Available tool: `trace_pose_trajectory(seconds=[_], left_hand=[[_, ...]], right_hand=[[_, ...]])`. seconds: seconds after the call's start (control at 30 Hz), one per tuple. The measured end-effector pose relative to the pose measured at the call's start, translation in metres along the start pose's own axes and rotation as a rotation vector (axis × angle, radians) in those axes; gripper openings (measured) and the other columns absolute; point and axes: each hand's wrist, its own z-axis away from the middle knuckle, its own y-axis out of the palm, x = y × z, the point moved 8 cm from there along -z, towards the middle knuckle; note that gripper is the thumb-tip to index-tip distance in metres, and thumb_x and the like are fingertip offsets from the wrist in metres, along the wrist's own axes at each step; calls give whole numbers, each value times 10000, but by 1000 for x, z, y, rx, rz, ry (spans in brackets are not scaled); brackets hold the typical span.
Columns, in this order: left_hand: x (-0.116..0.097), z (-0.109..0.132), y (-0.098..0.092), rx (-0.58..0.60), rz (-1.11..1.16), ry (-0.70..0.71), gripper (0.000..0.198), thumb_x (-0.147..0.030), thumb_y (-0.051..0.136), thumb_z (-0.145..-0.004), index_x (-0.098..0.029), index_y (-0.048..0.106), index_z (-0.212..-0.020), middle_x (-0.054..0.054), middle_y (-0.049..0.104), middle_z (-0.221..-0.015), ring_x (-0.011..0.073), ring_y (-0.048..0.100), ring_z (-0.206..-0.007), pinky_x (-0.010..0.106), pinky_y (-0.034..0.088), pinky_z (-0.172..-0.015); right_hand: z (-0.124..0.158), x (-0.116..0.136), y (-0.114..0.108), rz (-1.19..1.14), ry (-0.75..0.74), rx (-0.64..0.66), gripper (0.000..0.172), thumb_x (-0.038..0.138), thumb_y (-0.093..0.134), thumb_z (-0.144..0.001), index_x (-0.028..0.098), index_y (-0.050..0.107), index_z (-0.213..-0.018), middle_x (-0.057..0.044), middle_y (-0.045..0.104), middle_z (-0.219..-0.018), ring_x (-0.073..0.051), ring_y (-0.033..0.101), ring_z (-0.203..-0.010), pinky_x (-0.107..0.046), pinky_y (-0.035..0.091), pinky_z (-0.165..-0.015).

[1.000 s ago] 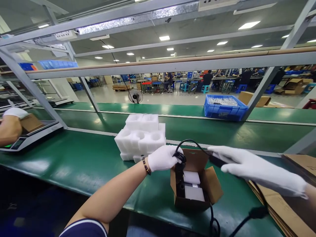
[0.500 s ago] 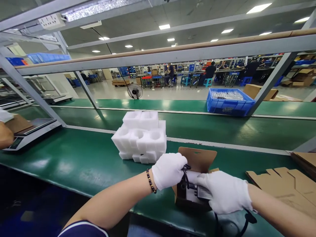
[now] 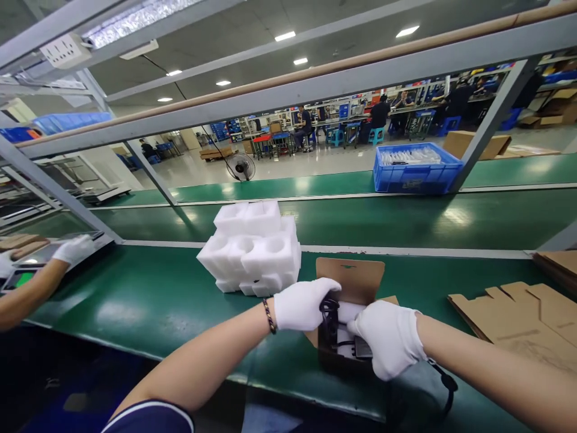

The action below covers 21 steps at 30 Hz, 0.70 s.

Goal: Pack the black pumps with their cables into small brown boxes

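My left hand (image 3: 304, 305), in a white glove, is closed on a looped black cable (image 3: 330, 313) at the left side of an open cardboard box (image 3: 347, 364). My gloved right hand (image 3: 385, 338) reaches into the same box from the right, its fingers closed at a black power adapter (image 3: 362, 347) and partly covering it. White foam (image 3: 349, 311) lines the box, whose brown lid (image 3: 350, 279) stands up at the back. From beneath my right wrist a black cord (image 3: 446, 382) trails over the bench.
Stacked white foam inserts (image 3: 252, 252) stand left of the box. Flat cardboard blanks (image 3: 518, 331) lie at right. A blue crate (image 3: 415, 171) with bagged items sits beyond the belt. At far left, a co-worker's gloved hand (image 3: 74, 248) is over a scale (image 3: 24, 278).
My left hand has lowered the black cable into the box's left side. My right hand has shifted slightly left. The co-worker's hands have come further into view over the scale.
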Motion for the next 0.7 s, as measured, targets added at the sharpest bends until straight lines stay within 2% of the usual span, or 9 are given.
trace_pose_trajectory(seconds=[0.07,0.1,0.17,0.23,0.33,0.43,0.5,0.63,0.7], left_hand=[[-3,-2,-10,173,176,109,894,-202,621,-716,-248,189,-1497,60,460,-1453,217,541,-1213,324,466,-1000],[-4,-5,-11,308,240,136,946,-252,657,-708,-249,159,-1513,58,421,-1486,214,558,-1184,298,488,-950],[-7,-11,-6,607,347,138,880,-379,652,-757,-289,205,-1509,34,408,-1495,168,640,-973,238,518,-725],[-10,-15,3,857,397,101,775,-450,615,-797,-343,273,-1484,12,431,-1473,91,626,-692,203,435,-506],[-12,-23,15,1036,325,85,835,-429,739,-688,-344,378,-1437,14,466,-1430,49,553,-572,198,409,-467],[-9,-27,21,1069,226,41,794,-420,803,-608,-259,517,-1331,17,562,-1281,64,540,-618,223,478,-564],[-9,-31,20,1004,177,9,633,-488,781,-628,-229,612,-1180,-8,631,-1087,83,539,-637,231,479,-589],[-14,-45,13,587,-141,13,453,-650,616,-749,-214,644,-867,-13,661,-839,152,591,-718,258,433,-576],[-21,-41,21,447,-402,77,366,-551,547,-845,-197,634,-871,36,665,-875,197,622,-742,277,408,-531]], right_hand=[[0,1,-3,-13,-21,-15,397,272,602,-540,171,676,-917,-57,602,-627,-298,628,-591,-313,389,-457],[0,1,-4,-27,-29,-28,383,270,608,-538,173,680,-901,-50,593,-616,-289,624,-586,-306,386,-456],[-1,0,-6,-55,-39,-55,367,273,614,-537,179,684,-884,-39,581,-608,-273,619,-584,-294,383,-460],[-3,-2,-3,-75,-33,-45,392,291,616,-534,189,685,-906,-36,585,-620,-265,612,-581,-290,387,-459],[-6,-3,1,-57,-39,-6,429,310,600,-535,193,683,-939,-33,587,-624,-246,589,-548,-297,398,-472],[-8,-3,1,-54,-53,5,390,296,586,-532,190,689,-893,-13,546,-570,-207,543,-500,-288,388,-483],[-10,-5,2,-70,-41,15,382,299,598,-517,191,686,-872,9,514,-537,-182,489,-452,-284,371,-464],[-14,-3,3,-76,-123,-25,339,285,589,-509,230,683,-830,47,448,-487,-133,355,-372,-282,349,-430],[-16,-2,6,-60,-150,8,280,274,576,-526,243,681,-784,51,421,-457,-129,332,-355,-286,349,-429]])
